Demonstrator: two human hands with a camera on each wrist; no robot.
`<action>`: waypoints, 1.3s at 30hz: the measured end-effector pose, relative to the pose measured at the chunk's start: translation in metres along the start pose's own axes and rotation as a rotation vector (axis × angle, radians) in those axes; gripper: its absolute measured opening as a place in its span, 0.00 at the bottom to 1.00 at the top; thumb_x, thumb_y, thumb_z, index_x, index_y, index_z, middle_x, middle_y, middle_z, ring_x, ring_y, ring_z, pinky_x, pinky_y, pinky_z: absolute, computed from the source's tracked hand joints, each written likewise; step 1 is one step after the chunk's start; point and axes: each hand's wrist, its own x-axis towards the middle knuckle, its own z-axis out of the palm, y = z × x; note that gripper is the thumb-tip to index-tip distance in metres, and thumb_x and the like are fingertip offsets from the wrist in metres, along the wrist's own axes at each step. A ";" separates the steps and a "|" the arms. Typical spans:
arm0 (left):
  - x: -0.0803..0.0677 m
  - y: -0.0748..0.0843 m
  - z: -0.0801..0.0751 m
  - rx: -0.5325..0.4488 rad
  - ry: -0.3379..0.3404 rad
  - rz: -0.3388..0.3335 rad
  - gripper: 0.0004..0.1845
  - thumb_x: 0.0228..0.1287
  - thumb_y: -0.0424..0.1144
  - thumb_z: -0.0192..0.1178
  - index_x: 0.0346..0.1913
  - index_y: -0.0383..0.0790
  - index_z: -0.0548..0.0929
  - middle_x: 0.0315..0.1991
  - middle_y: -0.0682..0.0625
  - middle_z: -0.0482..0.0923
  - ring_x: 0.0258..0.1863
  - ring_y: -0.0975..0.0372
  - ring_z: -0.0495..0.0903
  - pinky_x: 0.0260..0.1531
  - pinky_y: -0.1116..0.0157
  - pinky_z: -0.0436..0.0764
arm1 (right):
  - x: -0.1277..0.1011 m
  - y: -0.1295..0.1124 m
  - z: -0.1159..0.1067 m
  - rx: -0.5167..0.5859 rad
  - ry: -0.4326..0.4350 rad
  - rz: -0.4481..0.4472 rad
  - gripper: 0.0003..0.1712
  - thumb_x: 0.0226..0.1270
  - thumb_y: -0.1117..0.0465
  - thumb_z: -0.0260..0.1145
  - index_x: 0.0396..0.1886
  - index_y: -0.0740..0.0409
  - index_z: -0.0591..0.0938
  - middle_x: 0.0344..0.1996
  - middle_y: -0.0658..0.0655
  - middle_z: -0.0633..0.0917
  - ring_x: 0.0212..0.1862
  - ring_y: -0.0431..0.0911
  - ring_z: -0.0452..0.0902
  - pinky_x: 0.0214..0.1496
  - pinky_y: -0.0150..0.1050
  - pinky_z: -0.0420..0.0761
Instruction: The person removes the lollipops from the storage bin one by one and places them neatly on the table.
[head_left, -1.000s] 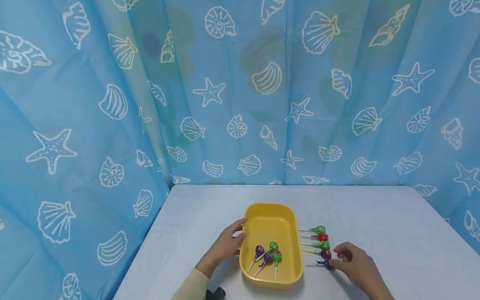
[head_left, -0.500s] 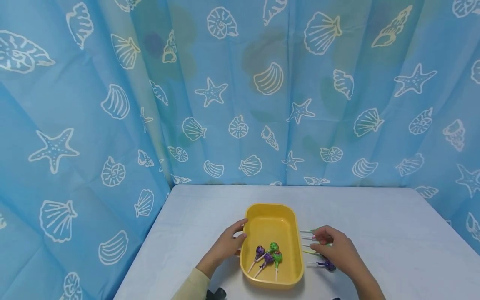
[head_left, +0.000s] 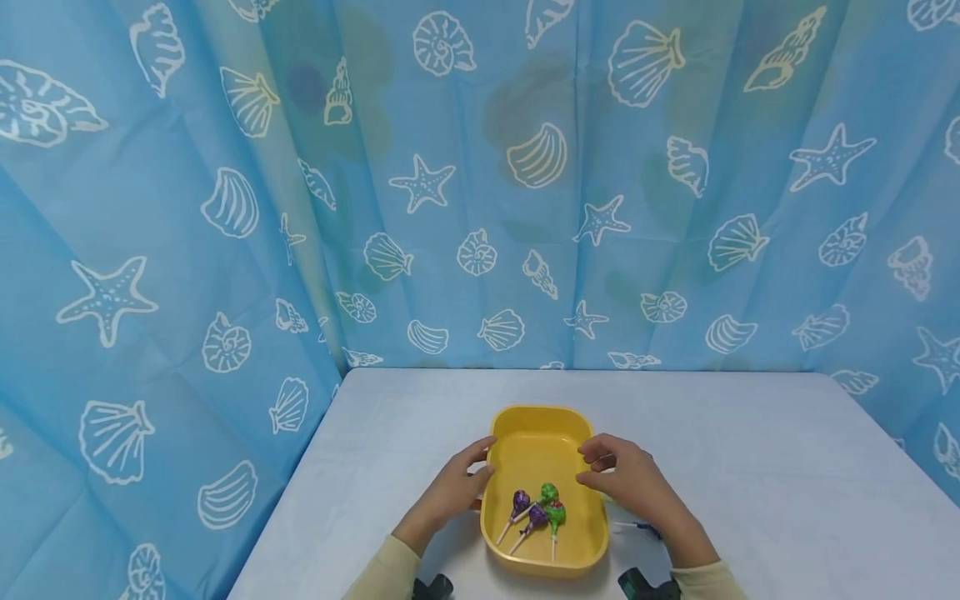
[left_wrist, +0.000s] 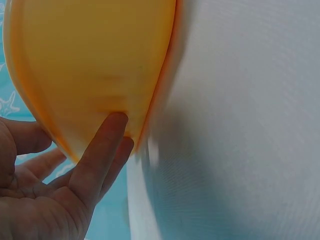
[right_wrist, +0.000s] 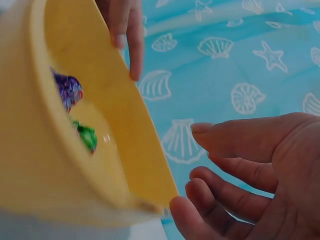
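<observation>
A yellow tray stands on the white table with several wrapped lollipops, purple and green, in its near end. My left hand rests against the tray's left rim, its fingers straight along the outer wall. My right hand hovers over the tray's right rim with loosely curled fingers; in the right wrist view nothing lies between thumb and fingers. That view also shows the tray, a purple lollipop and a green one.
On the table right of the tray, a purple lollipop shows below my right wrist; the others there are hidden by the hand. A blue seashell curtain closes the back and left. Bare tabletop stretches to the right.
My right hand moved left from the row of lollipops on the table to above the tray's right rim. The left hand and tray stayed put.
</observation>
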 end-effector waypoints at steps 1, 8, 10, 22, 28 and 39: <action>0.000 0.000 0.000 0.001 0.001 -0.002 0.27 0.78 0.35 0.54 0.76 0.44 0.67 0.70 0.35 0.67 0.52 0.47 0.83 0.35 0.58 0.90 | 0.001 -0.002 0.002 0.004 -0.012 -0.002 0.21 0.58 0.61 0.79 0.49 0.62 0.83 0.42 0.56 0.85 0.44 0.47 0.81 0.45 0.44 0.88; 0.000 0.002 0.000 0.015 0.014 -0.027 0.27 0.78 0.36 0.55 0.76 0.45 0.67 0.70 0.36 0.68 0.53 0.48 0.82 0.36 0.59 0.90 | 0.008 -0.014 0.017 0.026 -0.079 -0.014 0.19 0.60 0.64 0.76 0.49 0.64 0.83 0.41 0.57 0.84 0.44 0.50 0.83 0.43 0.44 0.89; 0.000 0.002 0.000 0.016 0.016 -0.030 0.27 0.78 0.36 0.55 0.76 0.46 0.68 0.70 0.36 0.68 0.53 0.48 0.82 0.36 0.59 0.90 | 0.011 -0.016 0.020 0.019 -0.090 -0.026 0.17 0.61 0.65 0.75 0.49 0.64 0.83 0.41 0.57 0.84 0.44 0.50 0.83 0.43 0.45 0.89; 0.000 0.002 0.001 0.013 0.016 -0.032 0.27 0.78 0.36 0.55 0.76 0.46 0.67 0.70 0.37 0.68 0.52 0.49 0.82 0.35 0.59 0.90 | 0.030 -0.015 0.038 -0.033 -0.236 -0.048 0.17 0.60 0.72 0.72 0.49 0.63 0.83 0.43 0.59 0.84 0.47 0.53 0.81 0.48 0.49 0.88; 0.000 0.001 0.001 0.009 0.012 -0.028 0.27 0.78 0.36 0.55 0.76 0.45 0.67 0.70 0.36 0.69 0.53 0.47 0.82 0.35 0.58 0.90 | 0.036 -0.016 0.041 -0.013 -0.329 -0.009 0.17 0.61 0.74 0.70 0.50 0.63 0.82 0.45 0.61 0.83 0.43 0.52 0.82 0.43 0.47 0.89; 0.000 0.001 0.001 0.010 0.012 -0.032 0.27 0.77 0.35 0.55 0.76 0.46 0.67 0.70 0.36 0.68 0.53 0.46 0.82 0.35 0.58 0.90 | 0.052 -0.010 0.045 -0.077 -0.389 -0.035 0.22 0.52 0.79 0.68 0.47 0.61 0.83 0.43 0.56 0.84 0.46 0.52 0.81 0.52 0.50 0.87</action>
